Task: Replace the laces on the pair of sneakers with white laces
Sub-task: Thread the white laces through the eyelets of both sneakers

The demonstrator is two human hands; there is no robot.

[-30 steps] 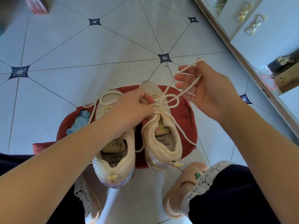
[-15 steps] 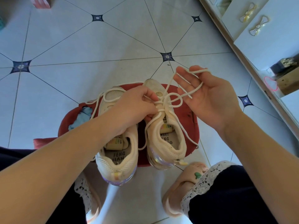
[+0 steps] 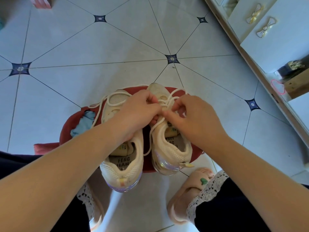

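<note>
Two cream mesh sneakers stand side by side on a red stool, heels toward me. Over the tongue of the right sneaker my left hand and my right hand meet, and each pinches the white lace there. Loops of that lace curve past the shoe's toe, and one strand hangs down between the shoes. The left sneaker lies partly under my left wrist; its own white lace trails loose around its toe.
A blue cloth shows through a tear at the stool's left side. The stool stands on pale tiled floor. My slippered right foot is beside it. A white cabinet with bow handles runs along the right.
My right hand has come down from its raised spot at the right, where the lace lay across its fingers. It now meets my left hand at the right sneaker's tongue.
</note>
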